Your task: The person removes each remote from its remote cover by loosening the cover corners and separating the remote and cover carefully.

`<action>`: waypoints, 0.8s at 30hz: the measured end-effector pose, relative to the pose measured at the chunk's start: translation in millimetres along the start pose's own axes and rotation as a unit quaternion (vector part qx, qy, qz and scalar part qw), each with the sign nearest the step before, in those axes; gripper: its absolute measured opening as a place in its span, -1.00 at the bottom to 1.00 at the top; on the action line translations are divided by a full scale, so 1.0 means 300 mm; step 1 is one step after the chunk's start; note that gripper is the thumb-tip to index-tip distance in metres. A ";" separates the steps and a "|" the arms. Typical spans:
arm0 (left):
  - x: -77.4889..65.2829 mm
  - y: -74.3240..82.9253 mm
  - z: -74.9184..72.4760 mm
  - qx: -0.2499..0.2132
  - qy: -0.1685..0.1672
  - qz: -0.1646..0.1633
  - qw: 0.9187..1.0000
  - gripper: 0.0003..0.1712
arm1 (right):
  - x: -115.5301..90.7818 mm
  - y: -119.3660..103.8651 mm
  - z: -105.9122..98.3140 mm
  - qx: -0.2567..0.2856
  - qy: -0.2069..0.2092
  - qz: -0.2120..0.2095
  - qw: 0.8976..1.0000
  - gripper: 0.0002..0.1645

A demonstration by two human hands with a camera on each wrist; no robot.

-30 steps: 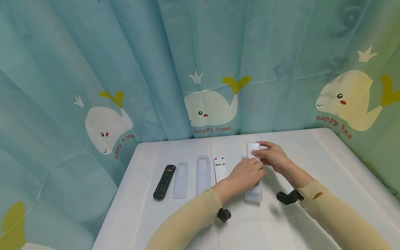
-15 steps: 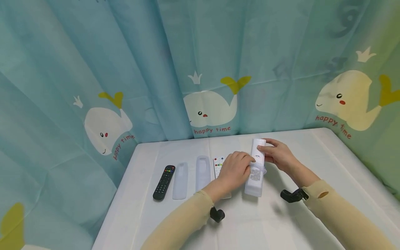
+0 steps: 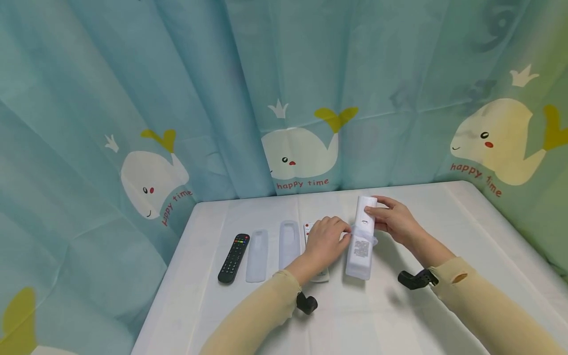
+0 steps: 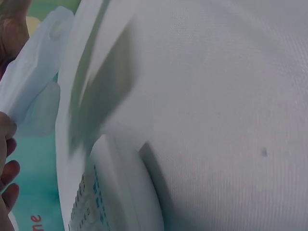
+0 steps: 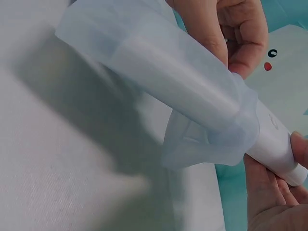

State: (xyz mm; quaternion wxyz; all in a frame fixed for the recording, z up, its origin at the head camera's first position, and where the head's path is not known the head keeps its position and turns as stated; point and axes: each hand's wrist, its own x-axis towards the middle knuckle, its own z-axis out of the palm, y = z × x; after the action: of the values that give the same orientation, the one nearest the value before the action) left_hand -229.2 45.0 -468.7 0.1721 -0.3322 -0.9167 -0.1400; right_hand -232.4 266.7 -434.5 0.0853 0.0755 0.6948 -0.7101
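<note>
A white remote control (image 3: pixel 366 211) stands partly inside a translucent silicone cover (image 3: pixel 358 268), back face up with a printed label showing through. My right hand (image 3: pixel 396 220) grips the bare far end of the remote between thumb and fingers. With my left hand (image 3: pixel 326 241) I pinch the cover's rim on its left side. In the right wrist view the cover (image 5: pixel 168 72) is held above the table, and a flap of its rim hangs folded back beneath the remote. Part of the left fingers is hidden behind the cover there.
Under my left hand lies another white remote (image 3: pixel 321 276), mostly covered. To its left are two empty translucent covers, one longer (image 3: pixel 289 241) and one shorter (image 3: pixel 257 256), then a black remote (image 3: pixel 233 259). A whale-print curtain (image 3: pixel 301 74) hangs behind the white table (image 3: pixel 177 305).
The remote and cover have tilted and shifted slightly since one second ago. My left hand has moved left, off the remote's back to the cover's rim. The right hand keeps its grip.
</note>
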 end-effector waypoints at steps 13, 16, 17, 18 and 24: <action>-0.011 0.017 0.007 -0.045 -0.038 0.009 0.998 -0.97 | 0.012 -0.016 -0.027 -0.003 0.015 -0.033 0.999 -0.11; -0.014 0.015 0.008 -0.044 -0.041 0.004 0.998 -0.96 | 0.015 -0.016 -0.028 -0.003 0.020 -0.026 0.999 -0.10; -0.015 0.013 0.006 -0.042 -0.042 0.000 0.998 -0.96 | 0.015 -0.017 -0.025 -0.003 0.021 -0.024 0.999 -0.10; -0.018 0.011 0.006 -0.041 -0.041 -0.006 0.998 -0.96 | 0.015 -0.016 -0.022 -0.004 0.022 -0.023 0.999 -0.10; -0.020 0.019 -0.007 -0.056 -0.015 -0.011 0.998 -0.87 | 0.008 -0.016 -0.005 -0.003 0.022 -0.022 1.000 -0.09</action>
State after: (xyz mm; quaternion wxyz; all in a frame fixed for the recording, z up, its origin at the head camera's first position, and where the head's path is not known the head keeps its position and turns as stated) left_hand -220.7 45.2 -468.5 0.1378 -0.3330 -0.9137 -0.1877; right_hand -235.8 268.3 -430.3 0.0544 0.0759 0.7004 -0.7076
